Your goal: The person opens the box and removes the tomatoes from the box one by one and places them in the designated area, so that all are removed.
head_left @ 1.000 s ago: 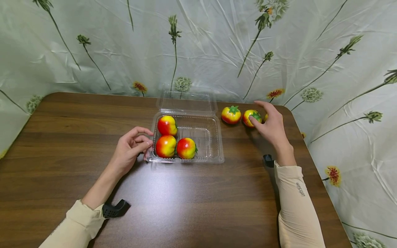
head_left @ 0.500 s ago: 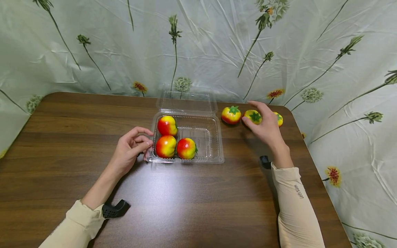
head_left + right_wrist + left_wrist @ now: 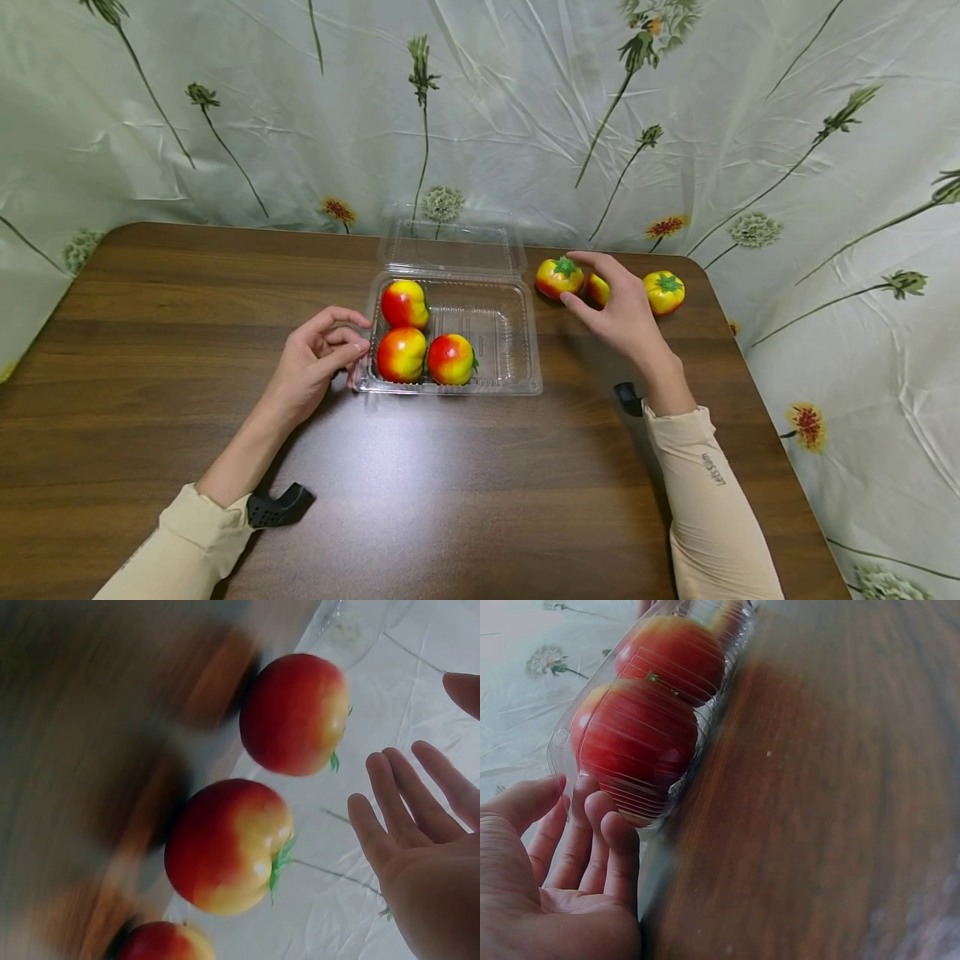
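A clear plastic clamshell container point(image 3: 498, 333) stands with its lid point(image 3: 453, 246) raised at the back. Three glossy red-and-yellow tomatoes lie inside: a back one point(image 3: 405, 304), a front left one point(image 3: 401, 356) and one beside it point(image 3: 451, 360). My left hand point(image 3: 318, 358) holds the container's left rim between thumb and fingers. Above the table, my right hand point(image 3: 618, 312) hovers with its fingers spread and holds nothing. Its fingertips overlap the left tomato point(image 3: 555, 279) of a row. The middle tomato point(image 3: 597, 290) is partly hidden behind that hand; the right tomato point(image 3: 664, 292) shows fully.
The brown wooden table point(image 3: 465, 500) ends at a back edge near the raised lid and the tomato row. Behind it hangs a pale sheet point(image 3: 510, 108) printed with flowers. Black wrist mounts point(image 3: 281, 505) sit at both sleeves.
My right hand has moved left along the row, from over the middle and right tomatoes toward the left one, uncovering the right tomato. The left hand and container have stayed put.
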Motion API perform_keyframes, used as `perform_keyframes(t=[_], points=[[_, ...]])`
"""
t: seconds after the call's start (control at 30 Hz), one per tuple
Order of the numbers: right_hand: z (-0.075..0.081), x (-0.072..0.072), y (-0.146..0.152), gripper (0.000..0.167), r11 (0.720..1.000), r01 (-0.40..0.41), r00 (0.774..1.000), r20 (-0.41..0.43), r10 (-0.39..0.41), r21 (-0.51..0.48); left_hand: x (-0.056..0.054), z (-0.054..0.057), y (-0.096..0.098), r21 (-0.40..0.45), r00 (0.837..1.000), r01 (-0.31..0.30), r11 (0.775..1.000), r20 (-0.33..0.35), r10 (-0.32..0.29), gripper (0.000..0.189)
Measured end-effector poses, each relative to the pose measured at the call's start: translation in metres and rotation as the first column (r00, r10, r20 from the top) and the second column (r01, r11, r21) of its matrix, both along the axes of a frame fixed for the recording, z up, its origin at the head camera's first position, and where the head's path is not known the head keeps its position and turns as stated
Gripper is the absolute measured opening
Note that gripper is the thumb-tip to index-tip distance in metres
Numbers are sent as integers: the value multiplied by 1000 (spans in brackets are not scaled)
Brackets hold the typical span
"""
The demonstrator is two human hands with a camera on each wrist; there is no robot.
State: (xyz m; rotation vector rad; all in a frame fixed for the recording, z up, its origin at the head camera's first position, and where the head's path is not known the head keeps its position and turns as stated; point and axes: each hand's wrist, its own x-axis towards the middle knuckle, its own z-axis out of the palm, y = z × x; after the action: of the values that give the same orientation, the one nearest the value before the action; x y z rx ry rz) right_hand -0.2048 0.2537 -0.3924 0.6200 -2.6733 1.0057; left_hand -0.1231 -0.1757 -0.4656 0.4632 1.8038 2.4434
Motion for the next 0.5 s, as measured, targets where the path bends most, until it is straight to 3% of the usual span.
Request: perform_keyframes(t=[0.5], points=[[2,10,-22,53,994,-96,995,6,96,-58,0,1,-1,-26,1000,-9,1000,13,9,24]])
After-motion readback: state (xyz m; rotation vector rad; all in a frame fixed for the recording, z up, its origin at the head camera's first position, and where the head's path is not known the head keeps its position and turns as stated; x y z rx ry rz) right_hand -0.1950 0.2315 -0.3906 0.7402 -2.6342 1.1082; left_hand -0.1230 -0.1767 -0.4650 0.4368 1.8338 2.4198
